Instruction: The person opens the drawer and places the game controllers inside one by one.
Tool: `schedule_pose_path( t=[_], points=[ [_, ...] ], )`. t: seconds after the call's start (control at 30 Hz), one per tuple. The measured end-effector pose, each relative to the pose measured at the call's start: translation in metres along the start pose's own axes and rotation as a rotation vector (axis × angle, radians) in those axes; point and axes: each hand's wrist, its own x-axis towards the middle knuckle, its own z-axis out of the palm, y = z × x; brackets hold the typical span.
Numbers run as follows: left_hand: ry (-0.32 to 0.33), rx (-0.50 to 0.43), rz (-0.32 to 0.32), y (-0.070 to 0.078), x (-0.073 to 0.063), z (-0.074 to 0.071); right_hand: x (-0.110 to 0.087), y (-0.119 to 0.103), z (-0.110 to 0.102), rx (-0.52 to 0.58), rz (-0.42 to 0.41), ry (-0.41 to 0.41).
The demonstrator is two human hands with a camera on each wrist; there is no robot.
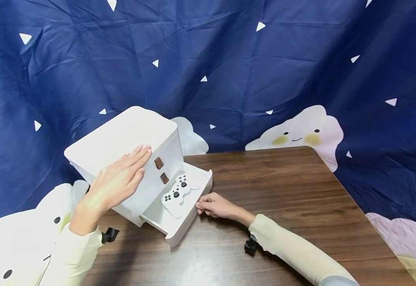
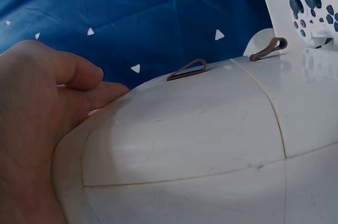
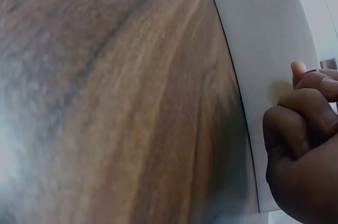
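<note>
A small white drawer cabinet (image 1: 122, 137) stands on the left of the table, its lowest drawer (image 1: 184, 232) pulled out. Inside that drawer lies a white game controller (image 1: 172, 201) with black thumbsticks. My left hand (image 1: 118, 182) rests on the cabinet's top with fingers extended toward its front edge. At the drawer's front, my right hand (image 1: 215, 205) has curled fingers and pinches the drawer's pull tab, which the fingers mostly hide. Two brown loop pulls, an upper one (image 1: 159, 163) and a lower one (image 1: 164, 178), show on the closed drawers above.
The brown wooden table (image 1: 275, 186) extends to the right of the drawer. Behind it hangs a dark blue cloth (image 1: 229, 51) with white triangles and clouds. A black wrist camera (image 1: 250, 246) sits under the right sleeve, another (image 1: 110, 234) by the left.
</note>
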Motion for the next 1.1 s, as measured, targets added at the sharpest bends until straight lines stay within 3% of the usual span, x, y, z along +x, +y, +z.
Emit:
schedule_pose_path(
  t=[0.43,1.1],
  points=[
    [0.001,-0.003,0.000,-0.001,0.000,-0.001,0.011,-0.007,0.010,-0.055,-0.034,0.038],
    [0.010,0.005,0.000,0.000,0.000,-0.001,0.050,-0.016,0.021,-0.150,-0.042,0.082]
  ],
)
